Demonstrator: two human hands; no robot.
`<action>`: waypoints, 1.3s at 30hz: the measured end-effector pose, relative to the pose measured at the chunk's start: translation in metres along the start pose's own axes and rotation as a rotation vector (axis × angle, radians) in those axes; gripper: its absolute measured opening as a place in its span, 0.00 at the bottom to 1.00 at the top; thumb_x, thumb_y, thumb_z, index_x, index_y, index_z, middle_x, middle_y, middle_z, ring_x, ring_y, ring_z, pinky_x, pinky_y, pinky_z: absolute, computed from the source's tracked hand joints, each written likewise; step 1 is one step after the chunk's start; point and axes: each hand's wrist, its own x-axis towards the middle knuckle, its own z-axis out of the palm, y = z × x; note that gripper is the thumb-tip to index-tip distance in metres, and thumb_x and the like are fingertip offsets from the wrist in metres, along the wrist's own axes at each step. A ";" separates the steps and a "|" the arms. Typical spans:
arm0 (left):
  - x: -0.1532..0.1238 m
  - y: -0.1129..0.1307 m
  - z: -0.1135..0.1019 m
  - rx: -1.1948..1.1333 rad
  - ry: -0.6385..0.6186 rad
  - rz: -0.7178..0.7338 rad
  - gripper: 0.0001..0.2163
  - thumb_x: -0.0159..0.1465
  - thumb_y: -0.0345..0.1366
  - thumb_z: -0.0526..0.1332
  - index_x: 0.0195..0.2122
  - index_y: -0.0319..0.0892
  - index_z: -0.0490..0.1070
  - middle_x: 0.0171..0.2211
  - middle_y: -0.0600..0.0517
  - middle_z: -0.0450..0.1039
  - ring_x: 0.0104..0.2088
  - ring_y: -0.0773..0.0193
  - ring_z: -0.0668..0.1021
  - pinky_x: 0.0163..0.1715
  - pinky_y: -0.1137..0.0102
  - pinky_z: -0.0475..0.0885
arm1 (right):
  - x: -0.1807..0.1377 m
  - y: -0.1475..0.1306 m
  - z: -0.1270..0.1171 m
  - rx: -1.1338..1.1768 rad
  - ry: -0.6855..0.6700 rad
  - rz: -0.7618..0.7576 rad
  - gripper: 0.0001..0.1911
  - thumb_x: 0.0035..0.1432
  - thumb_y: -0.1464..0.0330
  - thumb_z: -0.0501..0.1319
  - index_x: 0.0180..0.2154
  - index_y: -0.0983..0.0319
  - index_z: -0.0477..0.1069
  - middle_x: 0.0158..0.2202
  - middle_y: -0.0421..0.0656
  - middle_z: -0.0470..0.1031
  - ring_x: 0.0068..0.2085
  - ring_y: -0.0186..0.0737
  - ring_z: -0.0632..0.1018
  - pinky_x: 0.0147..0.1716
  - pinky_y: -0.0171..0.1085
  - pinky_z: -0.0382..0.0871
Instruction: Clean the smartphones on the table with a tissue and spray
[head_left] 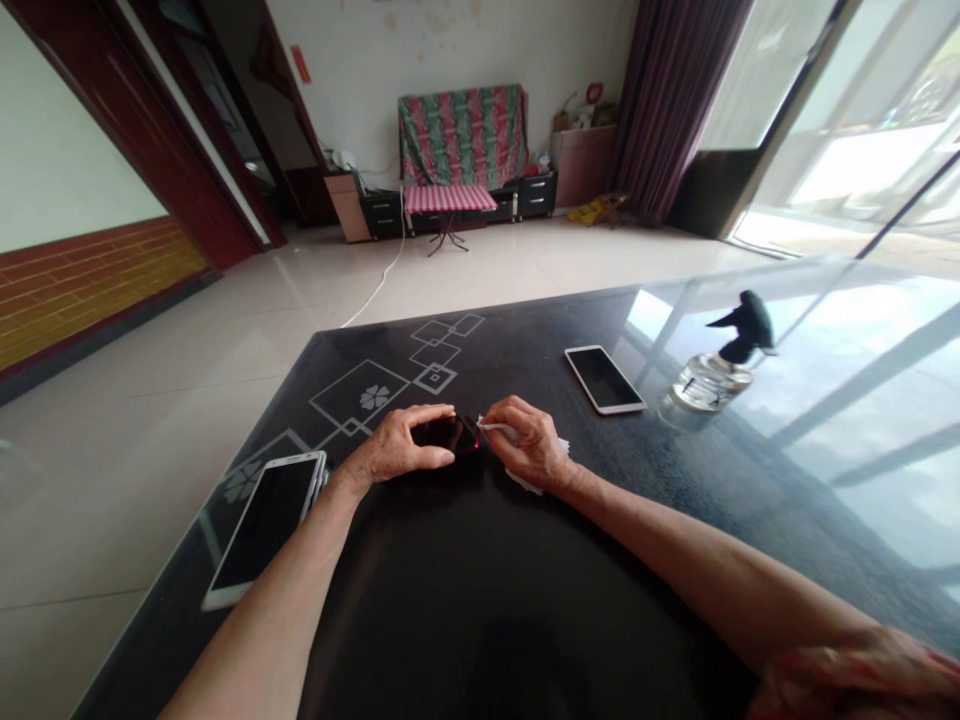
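Note:
My left hand (397, 445) grips a dark phone with a red edge (454, 434), holding it just above the black glass table (465, 600). My right hand (529, 440) is closed on a white cloth (525, 480) and presses a corner of it against the phone's right end. A white-framed phone (264, 525) lies face up by my left forearm. A second white-framed phone (604, 379) lies farther off to the right.
A clear spray bottle with a black trigger head (720, 365) stands on the table right of the far phone. The table's left edge drops to a tiled floor. A covered cabinet and low drawers stand against the far wall.

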 end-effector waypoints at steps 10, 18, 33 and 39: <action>0.001 -0.007 0.008 0.263 0.013 0.053 0.31 0.47 0.43 0.70 0.54 0.44 0.71 0.56 0.46 0.71 0.56 0.49 0.72 0.58 0.58 0.64 | -0.002 0.003 -0.002 -0.106 -0.119 0.031 0.06 0.53 0.74 0.59 0.33 0.60 0.73 0.32 0.42 0.75 0.33 0.36 0.76 0.36 0.35 0.70; 0.003 -0.010 0.015 0.435 -0.040 0.109 0.32 0.47 0.39 0.69 0.56 0.43 0.70 0.57 0.44 0.69 0.57 0.48 0.70 0.59 0.57 0.62 | 0.005 0.007 -0.012 -0.573 -0.244 0.044 0.07 0.55 0.73 0.59 0.35 0.60 0.75 0.35 0.47 0.75 0.37 0.44 0.74 0.41 0.42 0.65; 0.003 -0.009 0.012 0.407 -0.183 0.151 0.34 0.49 0.30 0.61 0.60 0.44 0.64 0.63 0.45 0.61 0.63 0.52 0.64 0.62 0.59 0.56 | 0.040 -0.040 -0.057 -0.147 -0.976 0.298 0.22 0.55 0.60 0.62 0.51 0.57 0.72 0.50 0.43 0.73 0.48 0.42 0.75 0.47 0.37 0.69; 0.004 -0.006 0.015 0.418 0.192 0.007 0.31 0.49 0.24 0.57 0.57 0.40 0.68 0.59 0.45 0.67 0.59 0.54 0.68 0.60 0.65 0.61 | 0.039 -0.046 -0.021 -0.392 -0.801 0.231 0.26 0.52 0.63 0.64 0.53 0.63 0.69 0.54 0.50 0.70 0.56 0.48 0.71 0.56 0.42 0.63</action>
